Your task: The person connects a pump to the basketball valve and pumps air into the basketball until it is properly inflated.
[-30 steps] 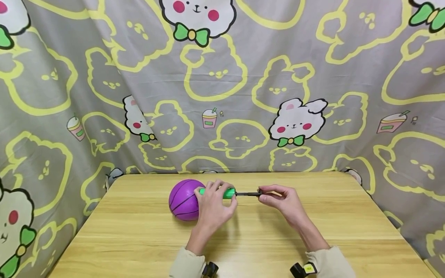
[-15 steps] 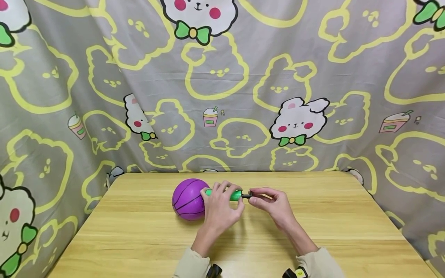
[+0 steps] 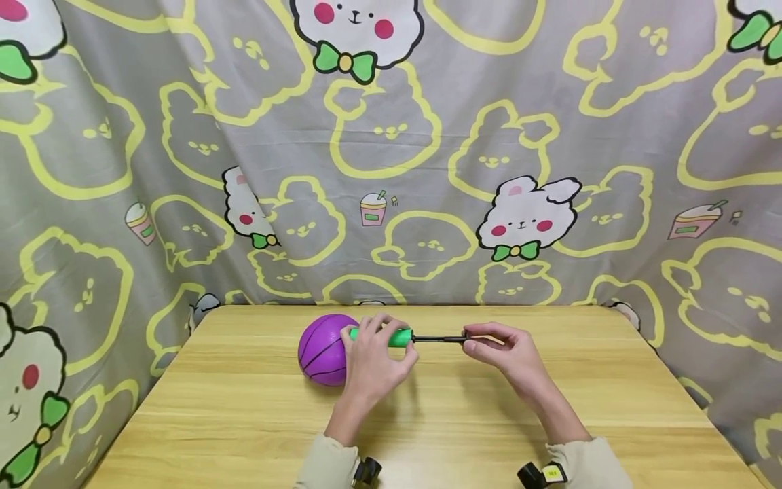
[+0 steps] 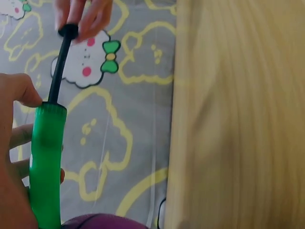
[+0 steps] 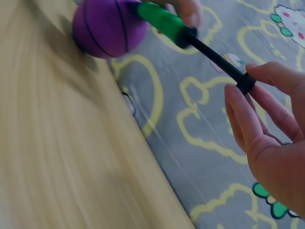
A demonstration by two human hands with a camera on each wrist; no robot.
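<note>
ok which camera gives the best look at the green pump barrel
The left wrist view: the green pump barrel is largest there and mostly uncovered, running down to the bottom edge. The head view shows only parts around the left grip; the right wrist view shows it smaller, near the top edge.

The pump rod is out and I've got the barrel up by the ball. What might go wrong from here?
The right hand pinches just the end of the black rod, so its fingers might slip off during a push.
The rod is thin and extends well out of the green barrel; an off-line push could bend it.
The purple ball is round and sits on a flat table, so it may roll if pushed.
</note>
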